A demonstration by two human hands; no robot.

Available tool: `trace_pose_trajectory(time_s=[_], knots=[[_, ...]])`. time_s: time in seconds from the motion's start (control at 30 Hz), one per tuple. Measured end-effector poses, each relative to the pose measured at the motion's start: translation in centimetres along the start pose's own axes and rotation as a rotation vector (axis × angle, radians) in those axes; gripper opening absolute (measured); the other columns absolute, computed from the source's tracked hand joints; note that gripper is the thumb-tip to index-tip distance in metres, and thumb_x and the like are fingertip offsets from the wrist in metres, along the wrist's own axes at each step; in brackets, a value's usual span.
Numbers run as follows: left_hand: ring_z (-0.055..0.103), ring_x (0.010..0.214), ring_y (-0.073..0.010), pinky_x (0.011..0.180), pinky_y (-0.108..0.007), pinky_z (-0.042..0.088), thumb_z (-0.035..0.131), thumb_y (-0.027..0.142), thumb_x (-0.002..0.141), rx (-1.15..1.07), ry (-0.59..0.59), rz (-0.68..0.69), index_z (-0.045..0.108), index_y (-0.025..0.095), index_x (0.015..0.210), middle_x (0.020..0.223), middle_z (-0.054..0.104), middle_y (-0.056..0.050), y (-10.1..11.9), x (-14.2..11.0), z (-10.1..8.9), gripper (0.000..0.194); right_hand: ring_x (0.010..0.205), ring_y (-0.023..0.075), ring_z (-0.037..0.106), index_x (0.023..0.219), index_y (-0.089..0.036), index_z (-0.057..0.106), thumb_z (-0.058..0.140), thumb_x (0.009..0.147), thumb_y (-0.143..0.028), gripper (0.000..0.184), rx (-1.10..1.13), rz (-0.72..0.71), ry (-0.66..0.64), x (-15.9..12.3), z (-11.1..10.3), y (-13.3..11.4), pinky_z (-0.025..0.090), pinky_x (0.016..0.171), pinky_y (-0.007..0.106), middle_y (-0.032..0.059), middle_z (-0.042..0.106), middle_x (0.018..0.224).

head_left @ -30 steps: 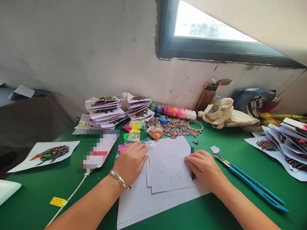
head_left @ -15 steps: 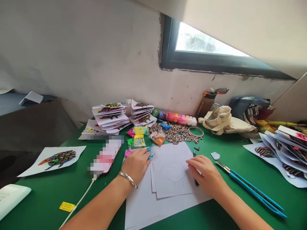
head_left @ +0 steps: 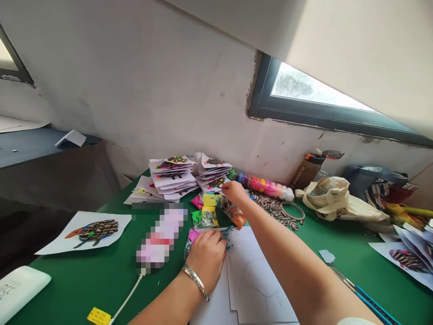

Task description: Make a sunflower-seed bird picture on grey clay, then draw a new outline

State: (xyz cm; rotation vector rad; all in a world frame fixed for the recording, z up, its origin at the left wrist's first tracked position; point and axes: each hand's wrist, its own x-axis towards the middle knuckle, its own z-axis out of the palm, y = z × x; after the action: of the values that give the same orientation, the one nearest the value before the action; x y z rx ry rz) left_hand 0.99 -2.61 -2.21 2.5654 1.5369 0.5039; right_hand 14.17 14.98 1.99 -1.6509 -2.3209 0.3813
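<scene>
My left hand [head_left: 208, 257], with a silver bangle at the wrist, lies fingers outstretched at the upper left of the white sheets. Under its fingertips is a plastic bag of pink and teal clay [head_left: 193, 235]. A sheet with a pencilled round outline and short legs [head_left: 259, 280] is partly covered by my right forearm. My right hand [head_left: 235, 192] reaches across to the small clay packets. Its fingers are curled together above the orange packet [head_left: 239, 221], beside the yellow packet [head_left: 211, 200]; anything in them is hidden. Striped sunflower seeds [head_left: 270, 205] lie just to its right.
Stacks of seed-decorated pictures [head_left: 176, 178] stand by the wall. A single bird picture [head_left: 111, 243] and a phone [head_left: 162, 241] with its cable lie left. To the right are a tape ring [head_left: 302, 216], a cloth bag [head_left: 328, 194], a bottle [head_left: 307, 171] and blue tweezers [head_left: 368, 300].
My right hand has left the drawing's right edge and moved forward and left to the clay packets. My left hand stays on the sheets and bag. The camera view has shifted.
</scene>
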Motion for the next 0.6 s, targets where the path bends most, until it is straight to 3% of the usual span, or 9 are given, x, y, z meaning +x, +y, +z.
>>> trace_pose_trajectory(time_s=[0.13, 0.27, 0.37, 0.47, 0.6], knots=[[0.056, 0.109, -0.0305, 0.095, -0.049, 0.048, 0.055, 0.013, 0.082, -0.034, 0.029, 0.002, 0.068, 0.017, 0.097, 0.108, 0.066, -0.011, 0.0, -0.1, 0.4, 0.02, 0.101, 0.0208, 0.06, 0.119, -0.018, 0.057, 0.055, 0.093, -0.033, 0.03, 0.018, 0.035, -0.128, 1.7, 2.4, 0.2, 0.052, 0.085, 0.04, 0.008, 0.058, 0.121], [0.055, 0.11, -0.0308, 0.096, -0.05, 0.047, 0.056, 0.014, 0.082, -0.053, 0.038, 0.01, 0.068, 0.016, 0.098, 0.109, 0.066, -0.011, 0.0, 0.0, 0.6, 0.02, 0.1, 0.0208, 0.061, 0.118, -0.017, 0.057, 0.055, 0.093, -0.034, 0.03, 0.095, 0.023, -0.152, 1.4, 3.4, -0.1, 0.052, 0.084, 0.041, 0.0077, 0.058, 0.12], [0.056, 0.109, -0.0307, 0.096, -0.05, 0.047, 0.056, 0.015, 0.081, -0.067, 0.043, 0.001, 0.068, 0.016, 0.096, 0.107, 0.067, -0.011, 0.0, 0.0, 0.5, 0.019, 0.09, 0.0205, 0.061, 0.096, -0.015, 0.065, 0.063, 0.085, -0.031, 0.019, 0.212, 0.015, -0.063, 0.6, 2.5, -0.3, 0.05, 0.077, 0.034, 0.0035, 0.065, 0.097], [0.056, 0.112, -0.0328, 0.098, -0.054, 0.045, 0.057, 0.014, 0.081, -0.08, 0.077, 0.002, 0.07, 0.016, 0.095, 0.107, 0.068, -0.011, 0.1, 0.0, 0.3, 0.02, 0.076, 0.0178, 0.056, 0.068, -0.016, 0.061, 0.064, 0.075, -0.027, 0.013, 0.381, 0.024, 0.077, -1.1, 0.5, -0.2, 0.04, 0.063, 0.026, -0.0014, 0.06, 0.07], [0.058, 0.112, -0.0313, 0.1, -0.054, 0.044, 0.053, 0.017, 0.085, -0.207, 0.248, 0.068, 0.071, 0.017, 0.095, 0.106, 0.071, -0.01, 0.3, 0.0, -0.5, 0.021, 0.061, 0.0124, 0.05, 0.07, -0.017, 0.054, 0.058, 0.076, -0.039, 0.023, 0.66, 0.06, 0.189, -5.5, -2.2, 0.6, 0.036, 0.055, 0.024, -0.0036, 0.052, 0.062]])
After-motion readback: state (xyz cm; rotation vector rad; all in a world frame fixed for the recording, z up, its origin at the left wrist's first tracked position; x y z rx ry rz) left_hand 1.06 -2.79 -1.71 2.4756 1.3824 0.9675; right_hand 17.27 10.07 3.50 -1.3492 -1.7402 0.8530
